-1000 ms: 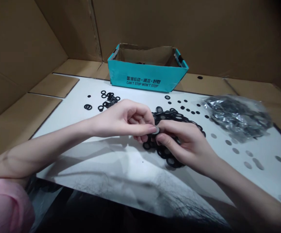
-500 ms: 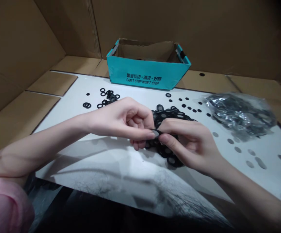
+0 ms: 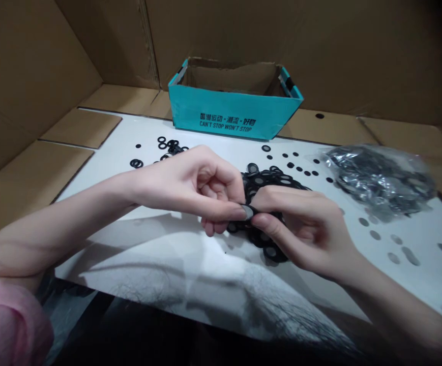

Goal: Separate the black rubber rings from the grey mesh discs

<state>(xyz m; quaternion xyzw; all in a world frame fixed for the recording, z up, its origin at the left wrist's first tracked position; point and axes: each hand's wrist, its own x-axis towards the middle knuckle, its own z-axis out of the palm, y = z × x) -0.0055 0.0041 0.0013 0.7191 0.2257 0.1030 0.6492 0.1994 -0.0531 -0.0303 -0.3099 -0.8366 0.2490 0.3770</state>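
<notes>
Between both hands is a small black ring with a grey centre [image 3: 247, 211]. My left hand [image 3: 201, 185] pinches its left side with thumb and forefinger, the other fingers curled beneath. My right hand [image 3: 304, 223] grips the right edge between thumb and forefinger. Below and behind the hands lies a heap of similar black rings with grey centres [image 3: 272, 252], partly covered by my fingers. Past my left wrist is a small pile of open black rings [image 3: 173, 147], its near part hidden by the hand.
A turquoise box [image 3: 224, 109] stands at the back of the white board [image 3: 159, 269]. To the right lies a clear plastic bag [image 3: 381, 178] filled with dark pieces. Small black discs [image 3: 299, 169] and grey discs [image 3: 375, 235] are scattered nearby. Cardboard walls [image 3: 300, 46] surround the work area.
Both hands keep their pinch on the ring, which has tilted slightly so more of its grey centre shows. The view has shifted a little.
</notes>
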